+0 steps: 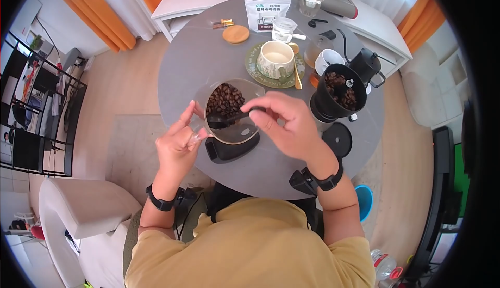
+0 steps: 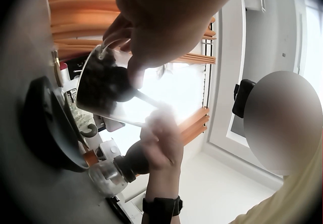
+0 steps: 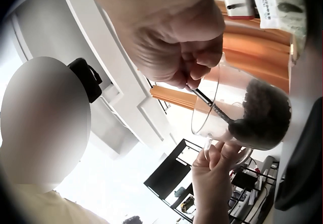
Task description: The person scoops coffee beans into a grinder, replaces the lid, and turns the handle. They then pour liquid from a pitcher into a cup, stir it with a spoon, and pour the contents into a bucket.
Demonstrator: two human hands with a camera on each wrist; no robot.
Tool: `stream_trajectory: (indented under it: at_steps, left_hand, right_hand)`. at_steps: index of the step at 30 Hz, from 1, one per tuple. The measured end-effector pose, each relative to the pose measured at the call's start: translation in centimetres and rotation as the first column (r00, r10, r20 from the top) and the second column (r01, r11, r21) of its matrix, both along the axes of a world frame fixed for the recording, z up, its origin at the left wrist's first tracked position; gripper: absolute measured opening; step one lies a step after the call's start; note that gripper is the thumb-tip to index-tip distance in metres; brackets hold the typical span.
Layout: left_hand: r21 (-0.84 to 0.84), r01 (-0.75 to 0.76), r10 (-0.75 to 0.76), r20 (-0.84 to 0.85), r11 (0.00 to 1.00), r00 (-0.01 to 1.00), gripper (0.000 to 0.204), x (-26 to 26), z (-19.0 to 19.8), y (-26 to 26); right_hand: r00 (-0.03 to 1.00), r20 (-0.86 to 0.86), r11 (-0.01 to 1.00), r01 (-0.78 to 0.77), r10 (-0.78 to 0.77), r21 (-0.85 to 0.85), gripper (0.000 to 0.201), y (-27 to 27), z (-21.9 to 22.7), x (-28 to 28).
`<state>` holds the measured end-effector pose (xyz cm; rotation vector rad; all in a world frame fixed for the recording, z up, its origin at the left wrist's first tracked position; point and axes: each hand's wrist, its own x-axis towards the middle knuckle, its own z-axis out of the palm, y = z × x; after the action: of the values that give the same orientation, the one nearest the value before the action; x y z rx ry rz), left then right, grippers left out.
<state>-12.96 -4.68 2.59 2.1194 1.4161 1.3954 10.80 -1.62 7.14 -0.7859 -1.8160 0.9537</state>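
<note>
A clear glass jug (image 1: 246, 132) holding dark coffee beans (image 1: 225, 99) is tilted in front of the person, above a black kitchen scale (image 1: 234, 151). The left hand (image 1: 179, 143) grips the jug by its glass handle (image 3: 246, 157). From the right, the right hand (image 1: 286, 124) pinches the handle of a black scoop (image 3: 229, 119), whose bowl sits among the beans inside the jug. Right of that hand stands a black coffee grinder (image 1: 321, 95) with beans in its uncovered hopper.
A round black lid (image 1: 337, 140) lies near the grinder. Farther back are a patterned cup (image 1: 275, 63) on a green plate (image 1: 253, 77), a wooden spoon (image 1: 298, 74), a black gooseneck kettle (image 1: 366, 65), a white coffee bag (image 1: 266, 14) and a round wooden lid (image 1: 236, 34).
</note>
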Motion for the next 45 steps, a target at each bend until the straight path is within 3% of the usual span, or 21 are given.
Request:
stream_trajectory:
  at_steps: [1,4,7,14,16,17,19,21,23,26,29,31,38,41,43,45]
  left_hand:
    - [0.001,-0.025,0.025,-0.029,1.000,0.999,0.045,0.0,0.0,0.0]
    - [0.073,-0.012,0.015,-0.037,0.997,0.999,0.045,-0.1,-0.5,0.6]
    - [0.079,-0.038,0.042,-0.038,0.996,0.998,0.044,0.0,-0.6,0.8]
    - [-0.015,-0.103,0.102,-0.056,0.995,0.993,0.042,0.3,-0.5,1.0]
    - [-0.002,-0.124,0.123,-0.068,0.992,0.990,0.042,0.2,-0.8,1.3]
    - [-0.002,-0.123,0.122,-0.068,0.992,0.990,0.042,0.3,-0.7,1.3]
    - [-0.061,-0.047,0.052,0.082,0.997,0.995,0.041,0.5,-0.5,1.2]
    - [-0.053,-0.051,0.054,0.060,0.997,0.997,0.041,0.4,-0.6,1.3]
    - [-0.044,-0.054,0.056,0.040,0.998,0.998,0.040,0.5,-0.6,1.3]
    - [-0.053,-0.039,0.044,0.099,0.998,0.994,0.042,0.8,-0.3,1.4]
    - [-0.067,-0.083,0.079,-0.051,0.994,0.996,0.045,0.1,-0.7,1.5]
    - [-0.167,-0.146,0.151,0.018,0.975,0.988,0.048,0.1,-1.0,1.8]
    - [-0.144,-0.119,0.129,0.064,0.982,0.990,0.047,-0.1,-2.6,2.9]
    - [-0.248,-0.180,0.208,0.092,0.952,0.974,0.040,-0.2,-3.2,3.2]
    - [-0.314,-0.183,0.253,0.195,0.931,0.948,0.033,-0.5,-4.3,3.8]
    - [-0.298,-0.193,0.262,0.214,0.935,0.941,0.031,-1.0,-5.7,4.5]
  right_hand:
    - [1.000,0.000,1.000,-0.001,0.001,-0.003,0.011,-0.2,-0.1,0.0]
    - [0.981,-0.060,0.932,0.194,-0.185,0.306,0.013,-0.5,-0.5,0.2]
    - [0.967,-0.045,0.877,0.246,-0.250,0.413,0.014,-0.4,-0.5,0.3]
    - [0.990,0.041,0.915,0.109,-0.135,0.388,0.014,-0.4,-1.8,-0.3]
    - [0.992,-0.002,0.983,0.124,-0.125,0.132,0.011,-0.4,-2.2,-0.3]
    - [0.992,-0.002,0.983,0.125,-0.126,0.132,0.011,-0.4,-2.3,-0.4]
    - [0.950,-0.227,0.955,0.157,-0.217,-0.252,0.011,-0.3,-2.6,-0.9]
    - [0.935,-0.247,0.932,0.170,-0.255,-0.321,0.014,0.5,-3.5,-0.5]
    - [0.861,-0.399,0.873,0.099,-0.316,-0.477,0.015,0.9,-3.6,-0.3]
    - [0.815,-0.462,0.841,0.058,-0.351,-0.537,0.015,1.1,-3.5,0.1]
    - [0.761,-0.528,0.817,0.006,-0.378,-0.577,0.016,1.6,-4.1,0.4]
    - [0.732,-0.561,0.811,-0.019,-0.386,-0.584,0.017,1.9,-4.1,0.5]
    - [0.680,-0.609,0.793,-0.066,-0.409,-0.606,0.018,2.2,-4.2,0.7]
    - [0.655,-0.631,0.795,-0.076,-0.416,-0.602,0.018,2.1,-4.0,0.6]
    - [0.644,-0.638,0.796,-0.072,-0.423,-0.601,0.018,1.8,-3.7,0.6]
    - [0.648,-0.634,0.788,-0.084,-0.422,-0.610,0.018,1.5,-3.3,0.7]
